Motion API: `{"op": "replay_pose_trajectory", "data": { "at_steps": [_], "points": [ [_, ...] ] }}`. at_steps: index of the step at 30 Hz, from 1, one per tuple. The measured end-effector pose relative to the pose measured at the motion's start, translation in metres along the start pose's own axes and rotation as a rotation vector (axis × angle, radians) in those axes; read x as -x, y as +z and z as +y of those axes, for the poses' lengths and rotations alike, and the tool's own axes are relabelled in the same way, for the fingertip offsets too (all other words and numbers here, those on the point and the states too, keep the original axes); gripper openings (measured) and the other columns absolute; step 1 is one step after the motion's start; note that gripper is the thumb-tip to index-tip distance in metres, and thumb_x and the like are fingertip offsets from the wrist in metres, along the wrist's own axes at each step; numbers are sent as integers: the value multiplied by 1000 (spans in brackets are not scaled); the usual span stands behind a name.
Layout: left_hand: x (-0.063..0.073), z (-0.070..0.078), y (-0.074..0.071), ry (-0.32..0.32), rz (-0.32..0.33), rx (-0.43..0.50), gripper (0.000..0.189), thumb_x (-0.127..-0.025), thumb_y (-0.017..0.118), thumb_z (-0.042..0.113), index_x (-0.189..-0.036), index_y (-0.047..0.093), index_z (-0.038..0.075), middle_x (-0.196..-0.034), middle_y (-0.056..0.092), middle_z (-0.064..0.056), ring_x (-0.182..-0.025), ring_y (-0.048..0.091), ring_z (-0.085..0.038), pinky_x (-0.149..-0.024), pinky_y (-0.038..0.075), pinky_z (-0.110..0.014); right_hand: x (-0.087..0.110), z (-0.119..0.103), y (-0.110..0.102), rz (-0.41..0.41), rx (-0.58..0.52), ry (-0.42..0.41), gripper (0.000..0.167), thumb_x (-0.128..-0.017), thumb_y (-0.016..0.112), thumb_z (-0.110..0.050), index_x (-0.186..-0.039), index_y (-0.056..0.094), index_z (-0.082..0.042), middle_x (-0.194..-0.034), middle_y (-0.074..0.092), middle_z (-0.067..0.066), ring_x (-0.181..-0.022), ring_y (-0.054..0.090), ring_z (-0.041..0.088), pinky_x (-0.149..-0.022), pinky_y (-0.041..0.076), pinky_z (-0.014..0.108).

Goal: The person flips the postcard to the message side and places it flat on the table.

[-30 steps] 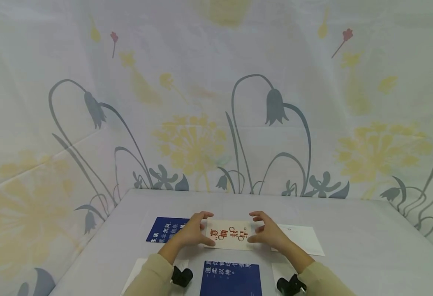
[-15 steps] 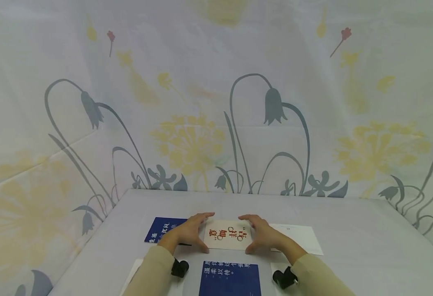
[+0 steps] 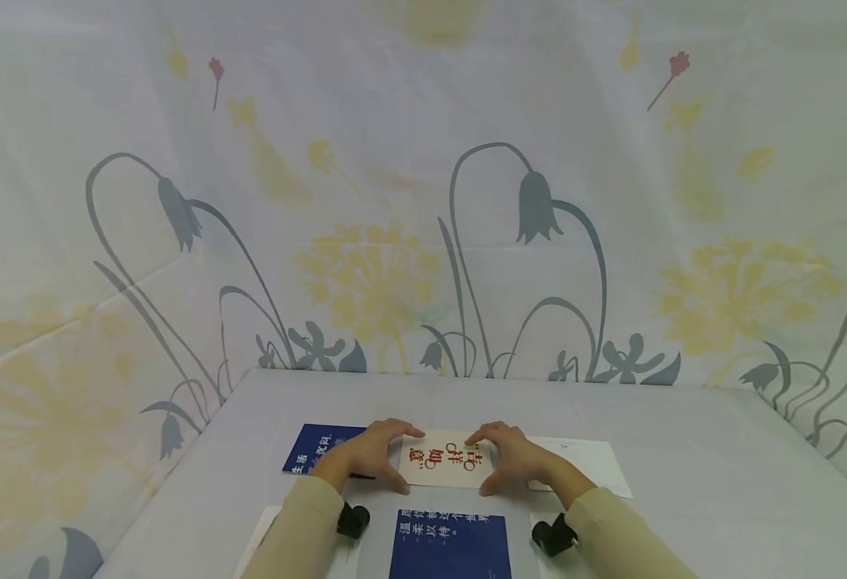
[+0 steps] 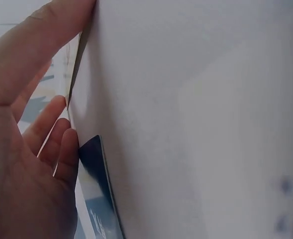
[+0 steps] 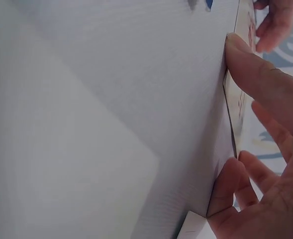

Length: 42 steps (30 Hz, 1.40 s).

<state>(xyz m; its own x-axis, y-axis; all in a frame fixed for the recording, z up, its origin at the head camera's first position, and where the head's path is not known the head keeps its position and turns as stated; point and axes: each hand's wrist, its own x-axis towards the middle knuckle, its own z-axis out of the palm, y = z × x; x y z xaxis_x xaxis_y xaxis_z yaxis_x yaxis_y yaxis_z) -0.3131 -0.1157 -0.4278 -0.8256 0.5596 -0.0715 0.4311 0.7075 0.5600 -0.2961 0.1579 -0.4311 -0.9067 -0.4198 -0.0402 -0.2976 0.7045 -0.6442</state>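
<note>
A cream card (image 3: 446,462) with red characters lies on the white table between both hands. My left hand (image 3: 374,452) holds its left end, thumb at the near edge and forefinger at the far edge. The right hand (image 3: 516,457) grips the opposite end in the same way. From the right wrist, the right thumb (image 5: 258,74) touches the card's near edge and other fingertips sit by its side edge. In the left wrist view, the left thumb (image 4: 42,42) is against the card's edge. A blue card (image 3: 318,450) is partly hidden behind the left hand.
A white card (image 3: 590,465) lies right of the right hand. Another blue card (image 3: 452,547) with white characters lies nearer, between the forearms. Pale cards (image 3: 258,531) show partly beneath the sleeves. A flower-patterned cloth (image 3: 409,201) hangs behind the table.
My right hand has moved left and closer round the cream card's end; the left fingers have drawn in slightly at its far edge. The card has stayed nearly in place.
</note>
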Motion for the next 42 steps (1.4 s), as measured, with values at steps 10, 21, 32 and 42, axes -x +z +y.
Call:
{"op": "replay_pose_trajectory", "data": {
  "at_steps": [10, 21, 32, 42],
  "points": [
    [-7, 3, -1, -40, -22, -60, 70, -59, 89, 28, -122, 58, 20, -136, 36, -9, -127, 30, -33, -99, 32, -54, -1, 3, 0, 5, 35, -50, 56, -55, 91, -19, -105, 67, -22, -131, 39, 17, -122, 32, 44, -93, 31, 63],
    [-2, 7, -3, -10, 3, -19, 69, -59, 89, 24, -120, 59, 18, -130, 38, -7, -125, 33, -31, -101, 33, -51, 1, 1, -1, 25, 20, -122, 56, -55, 90, -17, -106, 66, -17, -131, 35, 17, -115, 41, 40, -94, 37, 55],
    [3, 10, 5, 2, 86, 107, 68, -59, 89, 13, -121, 59, 17, -135, 32, -7, -92, 49, -19, -79, 46, -34, 1, 4, 1, 102, -67, -152, 52, -63, 84, -4, -111, 63, -5, -126, 36, 20, -75, 48, 16, -63, 45, 27],
    [8, 9, 7, 70, 214, 196, 62, -63, 84, 1, -120, 60, 7, -140, 31, -14, -83, 52, -16, -74, 48, -27, 6, 0, 3, 213, -140, -39, 59, -67, 79, 2, -121, 58, -8, -111, 49, 13, -69, 52, 14, -57, 47, 27]
  ]
}}
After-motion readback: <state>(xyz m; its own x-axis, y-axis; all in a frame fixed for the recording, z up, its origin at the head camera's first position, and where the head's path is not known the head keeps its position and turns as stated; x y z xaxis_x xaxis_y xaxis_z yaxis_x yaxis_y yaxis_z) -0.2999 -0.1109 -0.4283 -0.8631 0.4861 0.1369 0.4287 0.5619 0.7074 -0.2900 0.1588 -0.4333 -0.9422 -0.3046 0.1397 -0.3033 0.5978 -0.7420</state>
